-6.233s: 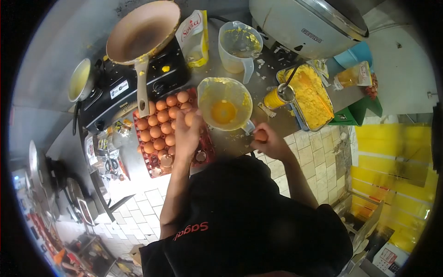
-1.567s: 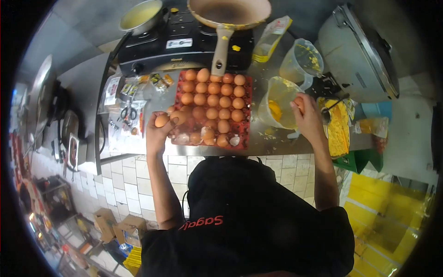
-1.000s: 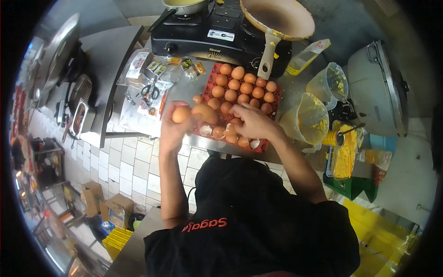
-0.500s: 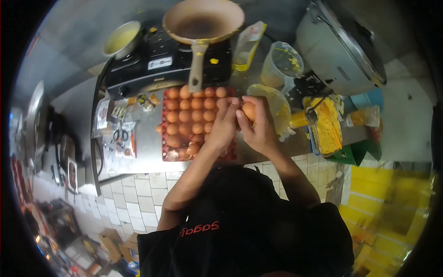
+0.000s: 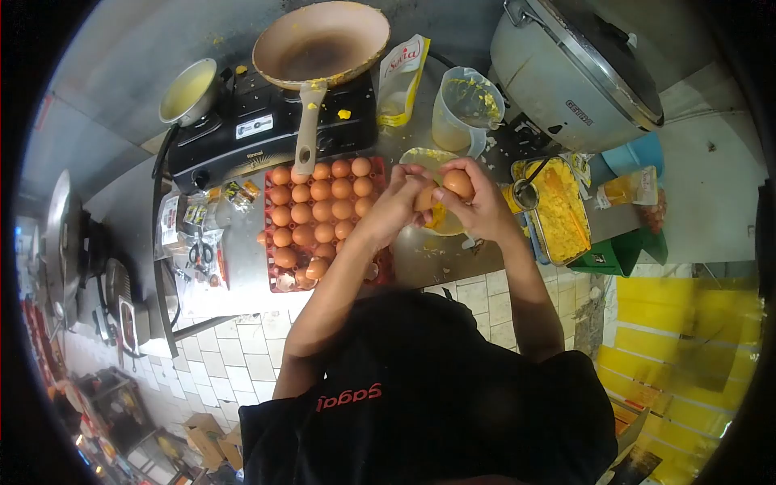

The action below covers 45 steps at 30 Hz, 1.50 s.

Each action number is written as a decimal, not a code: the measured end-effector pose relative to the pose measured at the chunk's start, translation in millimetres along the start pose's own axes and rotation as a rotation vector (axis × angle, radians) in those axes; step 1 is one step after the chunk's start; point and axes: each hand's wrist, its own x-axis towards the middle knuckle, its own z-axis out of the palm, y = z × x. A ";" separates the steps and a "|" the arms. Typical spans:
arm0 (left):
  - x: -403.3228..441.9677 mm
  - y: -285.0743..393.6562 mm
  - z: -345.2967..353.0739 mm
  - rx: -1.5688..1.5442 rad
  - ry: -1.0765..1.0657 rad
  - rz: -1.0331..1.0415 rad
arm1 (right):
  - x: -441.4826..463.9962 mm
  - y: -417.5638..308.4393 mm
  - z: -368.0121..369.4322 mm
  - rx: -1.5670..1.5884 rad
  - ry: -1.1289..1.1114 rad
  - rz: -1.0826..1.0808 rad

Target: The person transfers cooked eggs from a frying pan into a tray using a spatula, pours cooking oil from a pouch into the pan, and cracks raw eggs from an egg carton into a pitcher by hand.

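Observation:
My left hand (image 5: pixel 394 212) and my right hand (image 5: pixel 483 204) come together over a round translucent bowl (image 5: pixel 433 154). In my right fingers is a rounded brown eggshell (image 5: pixel 458 184). Another brown eggshell piece (image 5: pixel 424 196) sits between my left fingers, partly covered by them. Yellow shows just beneath the shells; I cannot tell whether it is yolk falling or egg in the bowl. To the left lies a red egg tray (image 5: pixel 269 242) with many brown eggs and several broken shells near its front edge.
Behind the tray, a frying pan (image 5: pixel 319 40) and a small pot (image 5: pixel 187 93) sit on a black gas stove (image 5: pixel 259 145). A measuring jug (image 5: pixel 465 113), a pouch (image 5: pixel 402 81) and a large cooker (image 5: pixel 558 89) stand at the back. Rightward is a tray of yellow food (image 5: pixel 559 214). Scissors (image 5: pixel 200 252) lie left.
My hands have moved over the bowl. The egg held in my right hand now appears as two shell pieces, one in each hand. The camera view has shifted slightly.

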 end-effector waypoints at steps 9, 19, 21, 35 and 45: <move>14.9 1.9 -9.4 0.219 -0.197 -0.016 | 2.9 13.3 -10.6 0.046 -0.144 0.125; 21.0 -5.5 1.1 0.762 0.063 0.519 | -7.3 9.0 -5.3 -0.133 0.204 0.111; 22.6 -8.5 6.9 0.791 0.110 0.556 | -8.6 9.8 -3.8 -0.144 0.216 0.089; 33.3 -4.3 7.7 0.663 0.028 0.543 | 2.3 12.0 -15.1 -0.240 0.224 -0.067; 36.4 -3.4 -1.5 0.643 0.019 0.510 | 6.1 10.8 -26.9 -0.211 0.163 -0.116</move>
